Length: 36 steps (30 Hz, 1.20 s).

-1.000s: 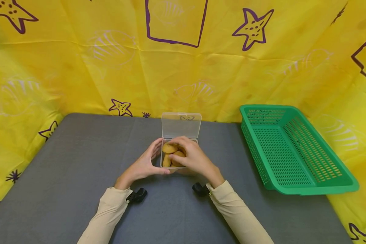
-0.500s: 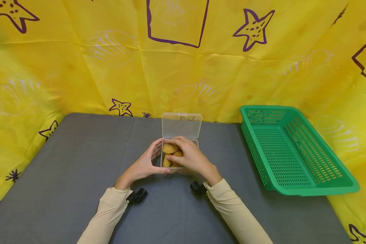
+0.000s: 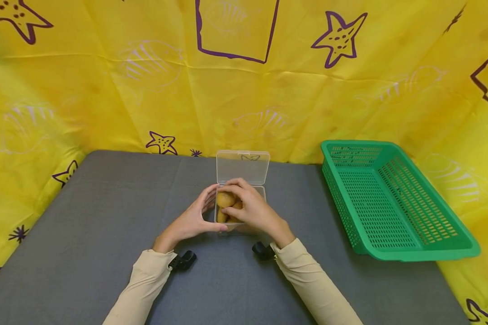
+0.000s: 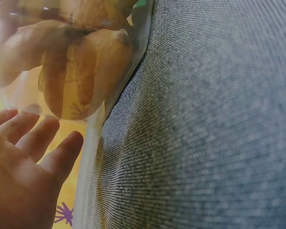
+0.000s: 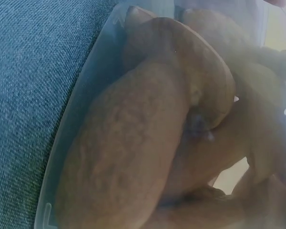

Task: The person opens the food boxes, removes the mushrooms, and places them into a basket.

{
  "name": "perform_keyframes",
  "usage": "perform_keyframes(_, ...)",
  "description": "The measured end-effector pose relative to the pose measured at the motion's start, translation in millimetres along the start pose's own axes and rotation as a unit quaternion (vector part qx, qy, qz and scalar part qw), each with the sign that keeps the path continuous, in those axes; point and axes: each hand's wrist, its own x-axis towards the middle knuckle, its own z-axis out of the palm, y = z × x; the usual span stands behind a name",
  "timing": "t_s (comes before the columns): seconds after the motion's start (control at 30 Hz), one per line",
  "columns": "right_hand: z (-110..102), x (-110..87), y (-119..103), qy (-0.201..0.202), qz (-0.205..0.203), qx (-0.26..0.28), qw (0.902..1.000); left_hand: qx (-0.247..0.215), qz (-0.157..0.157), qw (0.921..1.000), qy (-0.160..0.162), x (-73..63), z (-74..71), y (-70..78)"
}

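Observation:
A clear plastic box (image 3: 260, 191) stands on the table with its hinged lid (image 3: 242, 168) raised behind it. Brown mushrooms (image 5: 124, 152) fill it, several of them visible through the wall in the right wrist view. My left hand (image 3: 190, 220) steadies the box, thumb along the front and fingers at the left side; its fingertips meet the clear wall in the left wrist view. Over the box's right part, my right hand (image 3: 254, 207) pinches one mushroom (image 3: 225, 199) by its rounded cap, at the top of the pile. That hand covers much of the contents.
To the right, a green plastic basket (image 3: 359, 241) with slotted walls sits near the table's edge. A dark grey cloth (image 3: 126, 203) covers the table. Behind it hangs a yellow curtain (image 3: 244, 99) printed with starfish and fish.
The mushroom under my right fingers has turned, so its cap now looks rounder and covers more of the stem below. My right hand has shifted slightly left; my left hand keeps its place.

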Motion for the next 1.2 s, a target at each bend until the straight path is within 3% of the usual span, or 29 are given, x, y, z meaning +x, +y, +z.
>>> perform_keyframes(0.5, -23, -9.7, 1, 0.088, -0.024, 0.038, 0.9951, 0.01, 0.004, 0.9999, 0.002, -0.6, -0.9, -0.5)
perform_keyframes(1.2, -71, -44.3, 14, 0.186, 0.017, 0.01, 0.9824, 0.012, 0.021, 0.9997, 0.009, 0.4, 1.3, 0.0)
